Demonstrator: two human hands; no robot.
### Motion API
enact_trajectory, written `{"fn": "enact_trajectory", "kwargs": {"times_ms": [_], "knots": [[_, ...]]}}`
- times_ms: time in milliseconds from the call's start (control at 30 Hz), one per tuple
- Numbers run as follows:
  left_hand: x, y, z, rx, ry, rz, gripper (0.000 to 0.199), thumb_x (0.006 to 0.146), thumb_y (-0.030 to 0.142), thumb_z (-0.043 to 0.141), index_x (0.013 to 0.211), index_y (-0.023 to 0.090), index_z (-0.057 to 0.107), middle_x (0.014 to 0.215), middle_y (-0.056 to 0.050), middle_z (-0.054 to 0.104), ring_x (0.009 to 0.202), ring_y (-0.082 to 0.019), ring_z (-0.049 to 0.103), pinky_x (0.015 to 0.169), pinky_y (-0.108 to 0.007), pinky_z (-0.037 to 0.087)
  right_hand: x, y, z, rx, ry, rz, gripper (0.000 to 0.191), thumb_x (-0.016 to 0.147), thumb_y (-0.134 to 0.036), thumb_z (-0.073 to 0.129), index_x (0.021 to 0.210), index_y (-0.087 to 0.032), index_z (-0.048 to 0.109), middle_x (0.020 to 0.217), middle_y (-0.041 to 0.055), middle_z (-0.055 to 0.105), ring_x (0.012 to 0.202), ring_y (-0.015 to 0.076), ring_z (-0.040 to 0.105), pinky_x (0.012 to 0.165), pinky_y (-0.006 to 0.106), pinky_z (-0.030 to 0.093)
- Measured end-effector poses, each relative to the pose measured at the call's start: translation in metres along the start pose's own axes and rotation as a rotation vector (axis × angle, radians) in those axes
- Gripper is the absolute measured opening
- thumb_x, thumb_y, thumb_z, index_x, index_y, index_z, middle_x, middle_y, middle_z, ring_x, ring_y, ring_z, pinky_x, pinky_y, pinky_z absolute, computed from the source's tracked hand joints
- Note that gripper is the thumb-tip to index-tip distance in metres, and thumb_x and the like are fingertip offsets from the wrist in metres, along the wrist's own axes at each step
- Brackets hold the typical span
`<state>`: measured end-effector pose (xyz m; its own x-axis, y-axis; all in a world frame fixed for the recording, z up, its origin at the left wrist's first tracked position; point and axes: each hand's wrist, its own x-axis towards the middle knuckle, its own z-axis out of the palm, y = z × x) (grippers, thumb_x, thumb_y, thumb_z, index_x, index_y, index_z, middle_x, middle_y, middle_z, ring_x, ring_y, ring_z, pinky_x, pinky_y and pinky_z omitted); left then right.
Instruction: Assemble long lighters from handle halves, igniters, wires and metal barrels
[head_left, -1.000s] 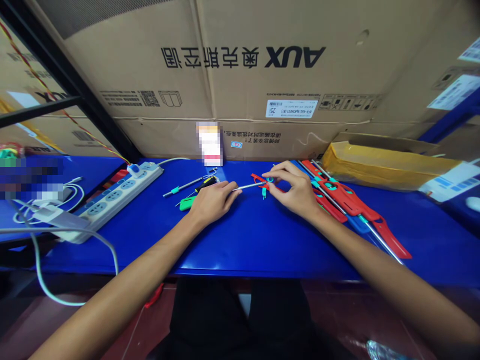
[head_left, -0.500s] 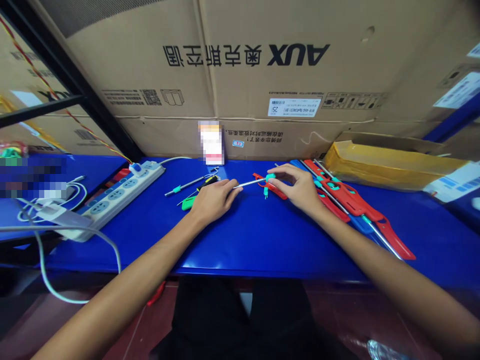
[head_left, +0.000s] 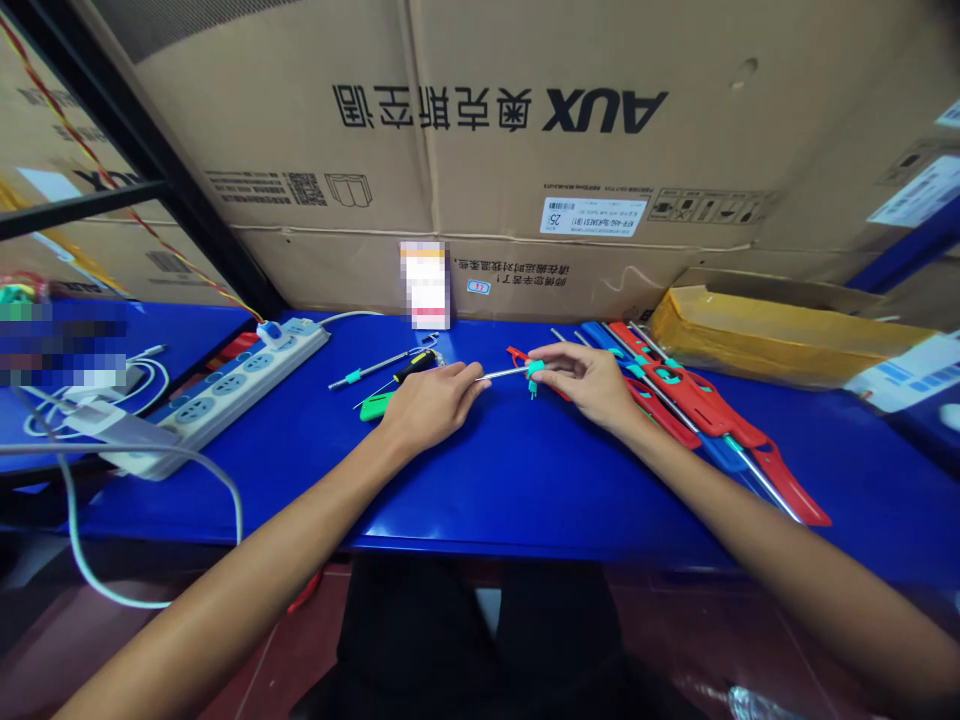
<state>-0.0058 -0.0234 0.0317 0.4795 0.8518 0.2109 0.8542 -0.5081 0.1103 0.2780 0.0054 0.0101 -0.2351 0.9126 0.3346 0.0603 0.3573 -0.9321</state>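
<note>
My left hand [head_left: 433, 405] pinches one end of a thin silver metal rod [head_left: 504, 374] above the blue table. The fingers of my right hand [head_left: 589, 382] close on the small green piece [head_left: 535, 370] at the rod's other end. Behind that piece lies a red part [head_left: 516, 354], largely covered by my right hand. Beside my left hand are a black and yellow screwdriver [head_left: 415, 367], a green object [head_left: 376, 406] and another metal rod with a green piece [head_left: 354, 376].
Red lighter-like bodies with metal rods [head_left: 701, 405] lie at the right, before a yellow-taped box [head_left: 780, 335]. A white power strip [head_left: 225, 390] and cables are at the left. A large carton [head_left: 480, 180] stands behind the table [head_left: 480, 500].
My right hand has shifted slightly down on the green piece, and its fingers are closer together. The rod is now nearer to level. The view has shifted a little.
</note>
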Motion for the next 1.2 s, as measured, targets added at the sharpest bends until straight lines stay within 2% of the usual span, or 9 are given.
{"fn": "enact_trajectory", "kwargs": {"times_ms": [167,333,500,700,833,1000,1200], "knots": [[0.001,0.007,0.003,0.101,0.038,0.013,0.037,0.125,0.042,0.039,0.124,0.024,0.072,0.111,-0.009,0.079,0.098,-0.029,0.076,0.065,-0.037,0.041,-0.003,-0.001,-0.001,-0.163,0.035,-0.106,0.024,0.085,-0.043,0.097,0.103,-0.028,0.094,0.103,0.0061,0.089,0.087,0.0245,0.082,0.083,0.041,0.068],[0.001,0.004,0.007,0.043,0.023,0.063,0.035,0.124,0.041,0.042,0.118,0.024,0.072,0.106,-0.008,0.079,0.09,-0.027,0.074,0.067,-0.038,0.044,-0.006,-0.003,-0.001,-0.266,0.049,-0.181,0.012,0.089,-0.035,0.092,0.098,-0.029,0.095,0.097,0.0053,0.088,0.085,0.024,0.079,0.077,0.038,0.06],[0.002,0.001,0.007,0.014,0.04,0.099,0.036,0.123,0.039,0.04,0.112,0.023,0.07,0.102,-0.008,0.078,0.087,-0.026,0.073,0.068,-0.038,0.045,-0.008,0.004,0.006,-0.227,0.092,-0.15,0.013,0.085,-0.036,0.093,0.095,-0.029,0.095,0.094,0.0047,0.088,0.082,0.0229,0.078,0.077,0.038,0.059],[0.003,-0.002,0.002,0.006,-0.062,0.078,0.037,0.123,0.04,0.036,0.114,0.024,0.068,0.105,-0.008,0.079,0.087,-0.027,0.074,0.065,-0.037,0.042,-0.008,0.011,0.013,-0.117,0.019,0.01,0.025,0.085,-0.047,0.092,0.1,-0.027,0.092,0.089,0.0046,0.088,0.08,0.0254,0.082,0.078,0.04,0.066],[0.004,-0.003,0.0,0.005,-0.076,0.08,0.036,0.123,0.041,0.036,0.113,0.024,0.067,0.108,-0.008,0.079,0.095,-0.028,0.076,0.068,-0.037,0.045,-0.008,0.009,0.012,-0.2,0.011,-0.034,0.022,0.086,-0.045,0.093,0.099,-0.027,0.092,0.091,0.0041,0.087,0.077,0.0238,0.079,0.075,0.039,0.063],[0.005,0.0,0.002,0.016,-0.078,0.07,0.036,0.123,0.038,0.036,0.116,0.023,0.067,0.112,-0.011,0.08,0.105,-0.03,0.075,0.074,-0.039,0.049,-0.01,0.007,0.012,-0.279,0.058,-0.122,0.021,0.089,-0.047,0.092,0.099,-0.029,0.093,0.099,0.0054,0.089,0.083,0.0251,0.08,0.08,0.041,0.063],[0.004,0.008,0.005,0.05,-0.127,0.055,0.036,0.124,0.038,0.034,0.12,0.023,0.066,0.114,-0.012,0.081,0.102,-0.031,0.078,0.077,-0.04,0.05,-0.013,0.01,0.014,-0.165,0.025,0.017,0.031,0.09,-0.051,0.091,0.105,-0.023,0.091,0.081,0.0051,0.085,0.073,0.0248,0.082,0.077,0.041,0.068]]}}
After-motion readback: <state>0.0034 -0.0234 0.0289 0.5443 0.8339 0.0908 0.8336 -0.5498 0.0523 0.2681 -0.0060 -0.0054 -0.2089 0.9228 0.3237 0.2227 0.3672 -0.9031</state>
